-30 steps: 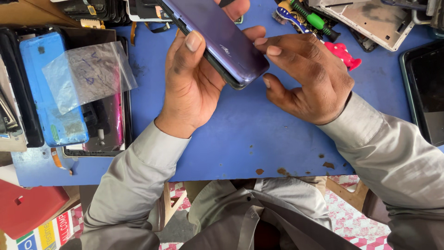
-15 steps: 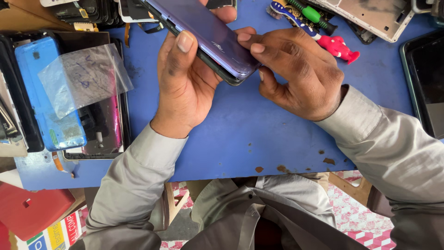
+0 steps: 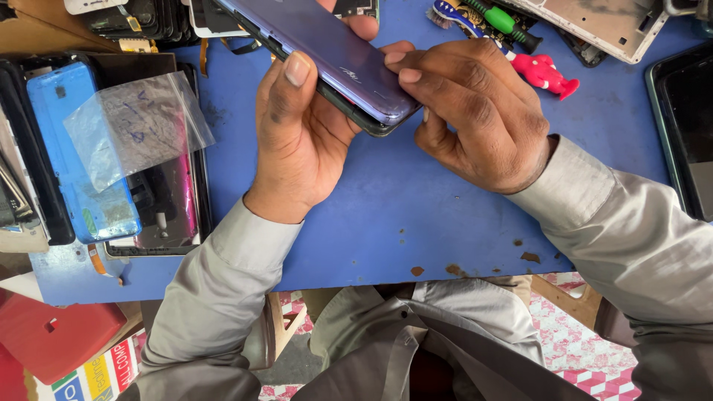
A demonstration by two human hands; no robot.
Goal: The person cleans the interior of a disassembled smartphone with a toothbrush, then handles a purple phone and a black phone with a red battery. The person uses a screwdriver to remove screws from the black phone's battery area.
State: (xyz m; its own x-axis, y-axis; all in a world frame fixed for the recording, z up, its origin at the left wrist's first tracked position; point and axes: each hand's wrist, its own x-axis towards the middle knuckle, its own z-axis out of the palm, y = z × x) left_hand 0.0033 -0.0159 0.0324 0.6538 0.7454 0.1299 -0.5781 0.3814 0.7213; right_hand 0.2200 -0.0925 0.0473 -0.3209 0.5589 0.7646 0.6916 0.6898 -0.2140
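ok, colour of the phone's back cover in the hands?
Glossy purple-violet back cover, with a dark edge along its side; shows best in the head view.

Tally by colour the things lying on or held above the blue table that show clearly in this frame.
Purple: 1, the phone held in the left hand and right hand
Blue: 1, the phone cover
Clear: 1, the plastic bag
Green: 1, the screwdriver handle
Pink-red: 1, the small toy
Total: 5

Phone repair workbench: spare screens (image 3: 687, 126), screwdrivers (image 3: 505, 21) (scuffed blue tabletop (image 3: 416, 223)).
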